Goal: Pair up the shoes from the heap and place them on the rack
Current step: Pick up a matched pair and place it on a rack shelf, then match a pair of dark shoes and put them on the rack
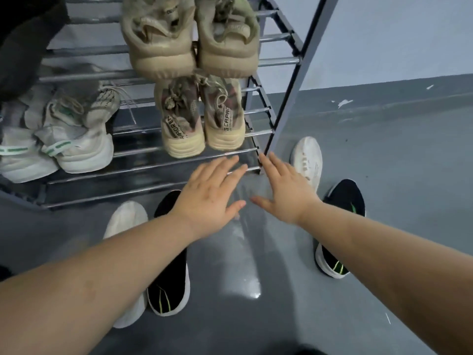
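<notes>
On the grey floor (pixel 384 175) before the rack (pixel 143 172), both hands hover palm down with nothing in them. Left hand (pixel 210 196) has straight fingers, slightly spread, tips over the lowest front bars. Right hand (pixel 284 190) is likewise flat, fingers apart, tips near the rack's corner post (pixel 302 70) at 12 o'clock.

Four shoes lie on the floor. At 7 o'clock a black shoe (pixel 171 283) sits just beside a white shoe (pixel 125 221), both partly under the left forearm. At 3 o'clock a second black shoe (pixel 343 201) lies by the right wrist, and a second white shoe (pixel 307 155) sits beyond the right hand at 1 o'clock.

Pairs fill the rack: beige pair (pixel 189 37) at 12 o'clock on an upper tier, tan pair (pixel 202 124) below it, white-green pair (pixel 64 139) at 9 o'clock.
</notes>
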Action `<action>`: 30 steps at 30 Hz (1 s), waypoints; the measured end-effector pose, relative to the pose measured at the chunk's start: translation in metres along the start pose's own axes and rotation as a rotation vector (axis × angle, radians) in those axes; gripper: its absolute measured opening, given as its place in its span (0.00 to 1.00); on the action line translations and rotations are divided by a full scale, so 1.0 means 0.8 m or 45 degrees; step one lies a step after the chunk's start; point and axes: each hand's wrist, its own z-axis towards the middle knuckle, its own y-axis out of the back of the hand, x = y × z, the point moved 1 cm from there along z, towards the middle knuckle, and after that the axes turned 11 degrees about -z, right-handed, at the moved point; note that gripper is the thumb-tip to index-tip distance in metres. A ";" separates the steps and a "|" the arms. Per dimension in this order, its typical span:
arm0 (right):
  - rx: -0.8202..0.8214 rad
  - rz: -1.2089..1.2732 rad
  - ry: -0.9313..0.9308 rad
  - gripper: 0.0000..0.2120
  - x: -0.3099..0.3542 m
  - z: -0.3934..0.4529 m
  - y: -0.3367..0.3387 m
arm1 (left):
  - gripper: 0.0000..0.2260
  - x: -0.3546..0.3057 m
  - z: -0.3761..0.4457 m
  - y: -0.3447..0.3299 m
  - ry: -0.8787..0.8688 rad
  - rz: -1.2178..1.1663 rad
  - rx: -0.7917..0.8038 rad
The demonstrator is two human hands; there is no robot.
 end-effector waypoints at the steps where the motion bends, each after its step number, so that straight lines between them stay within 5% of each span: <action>1: 0.037 -0.038 -0.019 0.43 -0.015 -0.013 -0.009 | 0.29 -0.011 0.001 -0.011 -0.034 0.013 0.076; 8: 0.226 -0.133 -0.314 0.42 -0.129 -0.099 -0.061 | 0.32 -0.081 0.032 -0.084 0.091 0.055 0.502; 17: 0.471 0.054 -0.554 0.42 -0.196 -0.177 -0.146 | 0.32 -0.157 0.064 -0.180 0.132 -0.039 0.774; 30: 0.457 0.552 -0.787 0.44 -0.210 -0.168 -0.203 | 0.28 -0.205 0.068 -0.277 0.469 -0.533 0.782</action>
